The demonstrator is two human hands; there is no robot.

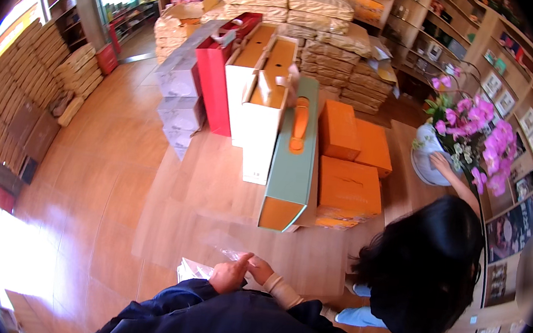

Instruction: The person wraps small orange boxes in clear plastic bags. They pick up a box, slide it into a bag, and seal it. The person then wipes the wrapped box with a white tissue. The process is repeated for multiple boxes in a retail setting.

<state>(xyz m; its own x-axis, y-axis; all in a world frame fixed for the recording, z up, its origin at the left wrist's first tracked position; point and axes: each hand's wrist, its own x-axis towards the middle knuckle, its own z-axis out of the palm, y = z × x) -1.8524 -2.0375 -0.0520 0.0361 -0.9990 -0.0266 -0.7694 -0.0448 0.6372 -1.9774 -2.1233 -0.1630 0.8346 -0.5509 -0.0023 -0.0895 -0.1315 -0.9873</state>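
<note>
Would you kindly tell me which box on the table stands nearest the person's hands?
The green box with the orange handle, the only green one; its near end lies closer to the left hand and right hand than any other box.

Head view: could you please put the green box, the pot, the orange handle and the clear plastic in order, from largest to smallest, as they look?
1. Green box
2. Pot
3. Orange handle

Not ranked: clear plastic; it is blurred and see-through, so its edges are unsure.
</note>
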